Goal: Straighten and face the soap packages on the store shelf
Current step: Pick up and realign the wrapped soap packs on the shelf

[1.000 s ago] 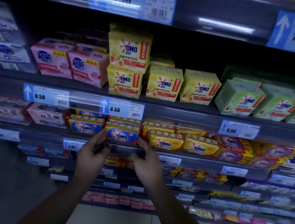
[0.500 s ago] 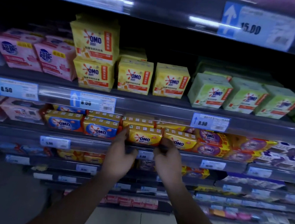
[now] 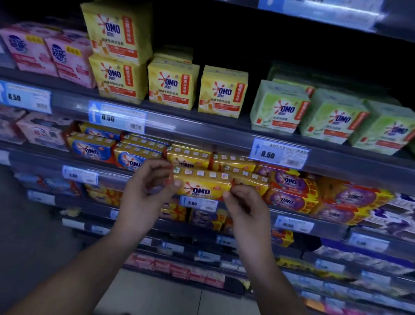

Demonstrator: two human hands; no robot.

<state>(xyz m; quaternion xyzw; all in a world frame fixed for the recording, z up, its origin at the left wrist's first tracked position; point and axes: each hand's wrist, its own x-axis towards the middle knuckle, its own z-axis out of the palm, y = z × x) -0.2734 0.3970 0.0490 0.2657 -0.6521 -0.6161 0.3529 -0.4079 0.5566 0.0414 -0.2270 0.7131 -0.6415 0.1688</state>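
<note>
A flat yellow OMO soap pack lies at the front edge of the middle shelf. My left hand pinches its left end with curled fingers, and my right hand pinches its right end. To its left sit blue-and-yellow OMO packs, behind it more yellow packs, and to its right purple OMO packs.
The shelf above holds pink packs, yellow OMO blocks with one stack two high, and green OMO blocks. Price tags line the shelf rails. Lower shelves carry more soap. Tiled floor lies below.
Both hands moved right along the middle shelf from the blue pack to the yellow pack and now hold its two ends. The view shifted right as well.
</note>
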